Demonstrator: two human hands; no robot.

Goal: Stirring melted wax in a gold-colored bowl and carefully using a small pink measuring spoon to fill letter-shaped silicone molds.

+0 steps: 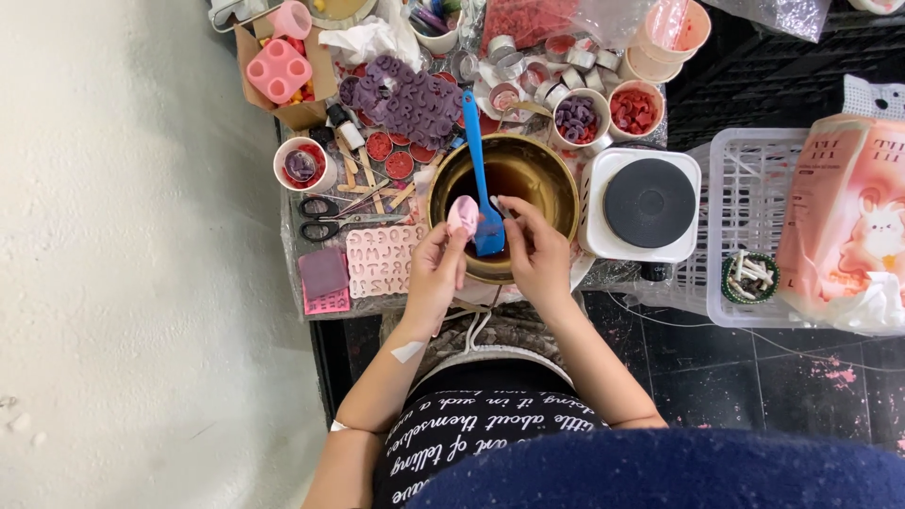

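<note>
- Over the brass bowl (514, 179), left hand (436, 273) pinches a small pink wax piece (462, 213) at the rim.
- Right hand (535, 250) grips something small and dark, can't tell what, touching the blue spatula (481, 179) resting in the bowl.
- White hotplate (643, 203) sits just beside it.

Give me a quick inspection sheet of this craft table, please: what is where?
Surface: small table, crowded.
Job's things: brass pot holding a blue spatula; pink piece at its rim.
Clutter: scissors, pink letter mould, purple shapes, cups of red bits.
Hands: left hand holds the pink piece; right hand pinches something small over the pot.
Cables: thin cord on the floor.
Surroundings: hot plate, white basket, pink bag.
</note>
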